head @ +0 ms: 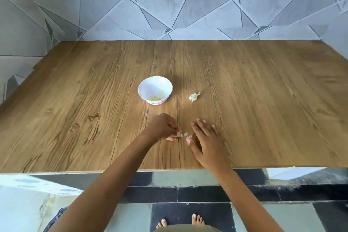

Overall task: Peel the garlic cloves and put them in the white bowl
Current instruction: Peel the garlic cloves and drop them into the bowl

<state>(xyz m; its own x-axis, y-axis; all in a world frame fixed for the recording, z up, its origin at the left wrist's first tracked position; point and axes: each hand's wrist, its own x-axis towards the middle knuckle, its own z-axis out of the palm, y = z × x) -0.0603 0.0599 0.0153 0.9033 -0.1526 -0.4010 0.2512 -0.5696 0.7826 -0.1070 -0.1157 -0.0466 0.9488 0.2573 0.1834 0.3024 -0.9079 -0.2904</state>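
Wooden surface (263,100), head view | left hand (162,128) curled, contents unclear; right hand (207,143) flat, fingers spread | papery scraps (185,134) between them | garlic (194,97) beyond right hand, white bowl (148,86) beyond left | garlic likely light, firm, skin brittle: pinch its tip.

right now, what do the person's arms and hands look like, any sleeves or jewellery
Both arms are bare: no sleeve shows on the left forearm or the right forearm down to the picture's lower edge. The left hand and right hand wear no gloves, and no ring, watch or bracelet is visible.
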